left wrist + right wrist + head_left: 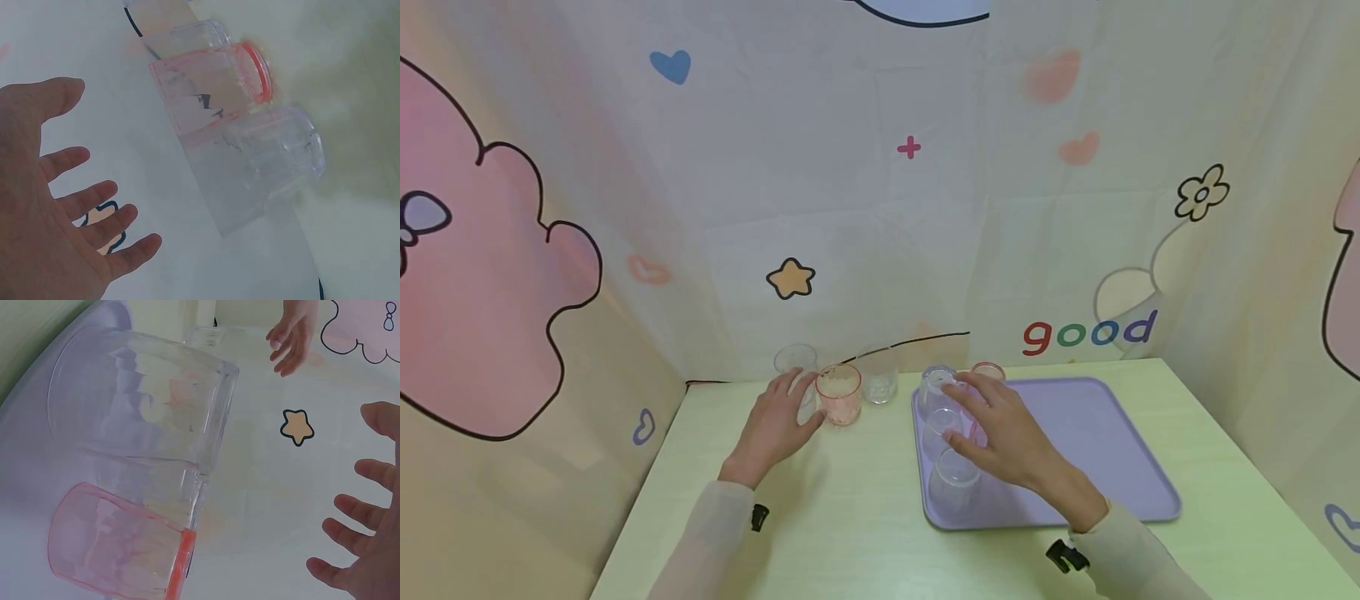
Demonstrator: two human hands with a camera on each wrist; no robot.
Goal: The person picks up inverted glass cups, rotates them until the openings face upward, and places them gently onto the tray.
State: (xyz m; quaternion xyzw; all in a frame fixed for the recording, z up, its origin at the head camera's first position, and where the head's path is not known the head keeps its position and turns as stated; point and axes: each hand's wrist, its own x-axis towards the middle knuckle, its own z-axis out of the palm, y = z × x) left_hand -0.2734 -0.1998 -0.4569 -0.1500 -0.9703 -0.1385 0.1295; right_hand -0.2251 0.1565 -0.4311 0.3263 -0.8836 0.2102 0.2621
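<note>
On the left of the table, my left hand (778, 421) hovers with fingers spread, partly covering a clear glass (796, 358). To its right stand a pink glass (838, 404) and another clear glass (880, 387), all upright. The left wrist view shows that hand apart from the pink glass (212, 90). Over the left side of the purple tray (1075, 425), my right hand (1007, 433) is spread and holds nothing. Below it, clear glasses (957, 487) stand upside down in a row. A pink glass (119, 544) beside them is upside down too, mostly hidden by the hand in the head view.
Another pink-rimmed glass (987, 371) shows at the tray's back edge, behind the right hand. A printed curtain (850, 208) hangs close behind the table (850, 517) and along both sides. The upright glasses stand near the back curtain.
</note>
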